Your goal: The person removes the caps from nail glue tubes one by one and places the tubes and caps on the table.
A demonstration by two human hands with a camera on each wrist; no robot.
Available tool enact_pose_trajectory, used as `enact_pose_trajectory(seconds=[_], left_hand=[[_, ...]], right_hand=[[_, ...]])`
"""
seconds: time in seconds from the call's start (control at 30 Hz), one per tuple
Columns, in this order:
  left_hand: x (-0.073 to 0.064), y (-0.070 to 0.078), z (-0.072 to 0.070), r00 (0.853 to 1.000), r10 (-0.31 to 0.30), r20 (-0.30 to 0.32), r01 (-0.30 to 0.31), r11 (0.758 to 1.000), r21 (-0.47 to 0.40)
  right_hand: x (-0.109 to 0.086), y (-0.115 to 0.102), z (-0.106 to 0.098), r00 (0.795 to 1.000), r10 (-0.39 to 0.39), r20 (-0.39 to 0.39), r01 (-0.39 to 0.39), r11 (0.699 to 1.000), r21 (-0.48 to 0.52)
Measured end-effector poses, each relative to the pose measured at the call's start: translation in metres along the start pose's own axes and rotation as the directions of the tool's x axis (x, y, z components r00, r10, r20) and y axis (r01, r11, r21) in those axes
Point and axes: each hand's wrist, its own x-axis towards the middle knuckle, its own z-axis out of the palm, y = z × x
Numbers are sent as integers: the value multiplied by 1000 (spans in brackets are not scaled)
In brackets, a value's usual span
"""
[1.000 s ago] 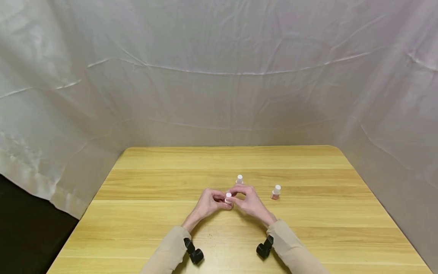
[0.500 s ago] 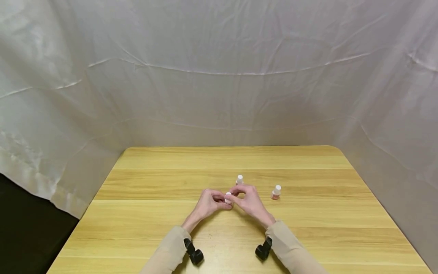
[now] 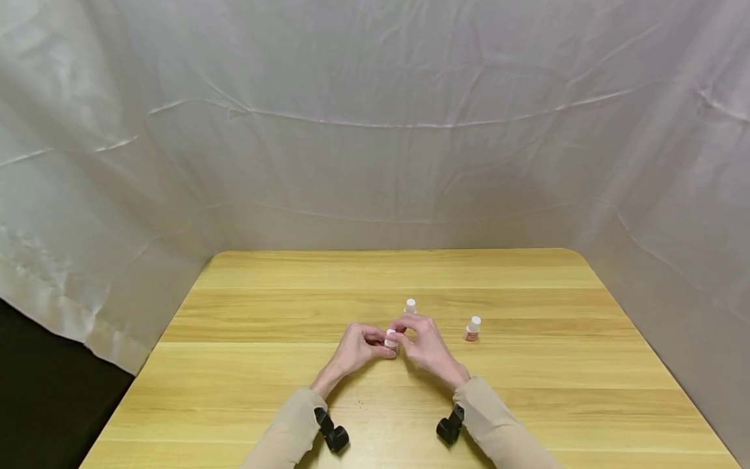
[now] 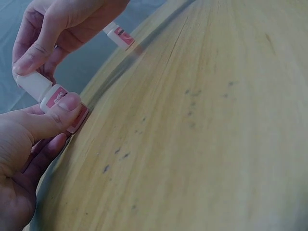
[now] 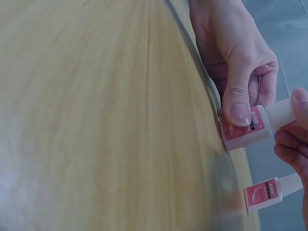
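Note:
Between my two hands a small white bottle (image 5: 255, 135) with a pink label stands upright on the table. My left hand (image 3: 357, 347) grips its body, the thumb pressed over the label in both wrist views. The thumb and fingers of my right hand (image 3: 429, 346) pinch the bottle's white cap (image 4: 34, 85), which sits on the neck. A second bottle (image 3: 411, 306) of the same kind stands just behind my right hand, its lower part hidden. Farther to the right is a third such bottle (image 3: 472, 329), also upright.
The wooden table (image 3: 263, 306) fills the lower half of the head view. Pale fabric sheeting (image 3: 375, 169) hangs behind it and along both sides. Black camera mounts (image 3: 335, 438) sit on the sleeves. Small dark specks mark the wood near my left hand.
My right wrist has shifted slightly to the left, and the right thumb and fingers have turned a little at the cap. The left hand and the other two bottles have stayed put.

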Motion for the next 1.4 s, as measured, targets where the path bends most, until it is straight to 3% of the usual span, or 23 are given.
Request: enact_pose_trajectory(seconds=[0.27, 0.47, 0.67, 1.0, 1.2, 1.4], left_hand=[[-1, 3, -1, 1000, -11, -7, 11, 1000, 12], [-2, 4, -1, 999, -11, -33, 12, 1000, 21], [-2, 3, 0, 999, 2, -37, -1, 1000, 13], [-1, 2, 0, 999, 3, -32, -3, 1000, 9], [-1, 1, -1, 1000, -3, -29, 4, 999, 33], [-2, 3, -1, 999, 10, -50, -7, 999, 50]], right_hand=[[0, 1, -1, 1000, 14, 22, -15, 999, 38], [3, 1, -1, 998, 62, 28, -65, 991, 117], [3, 1, 0, 992, 124, 24, -125, 986, 112], [2, 1, 1, 999, 50, 11, -50, 996, 75], [1, 1, 1, 998, 60, 36, -62, 997, 51], [1, 0, 1, 994, 100, 31, -103, 988, 118]])
